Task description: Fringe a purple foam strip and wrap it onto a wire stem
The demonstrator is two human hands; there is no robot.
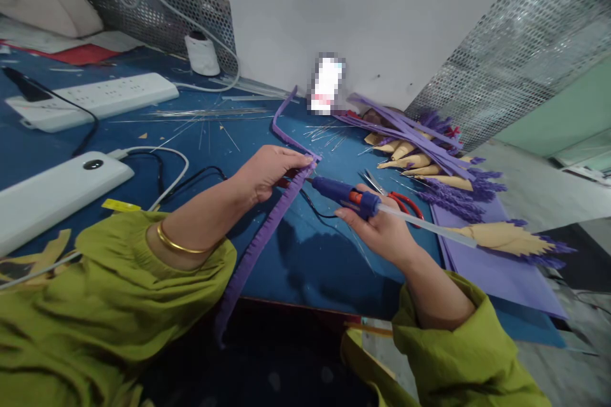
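Note:
Pinched in the fingers of my left hand [272,170] is a long purple strip [267,238] with a finely creased or fringed edge. One end of it hangs over the table's front edge; another narrow purple length [285,127] bends away beyond my fingertips. My right hand [382,229] is wrapped round a blue hot glue gun [338,194], whose nozzle points at the strip close to my left fingers. Whether the nozzle touches it I cannot tell. A clear glue stick [424,224] sticks out of the gun's back. Red-handled scissors [405,203] lie just past my right hand.
On the right are tan-wrapped purple flower stems [410,162], purple strips [405,124] and purple sheets [496,267]. Thin wires [210,114] lie scattered at the back, near a lit phone [327,84]. White power strips [105,98] and cables occupy the left. A white board [363,19] stands behind.

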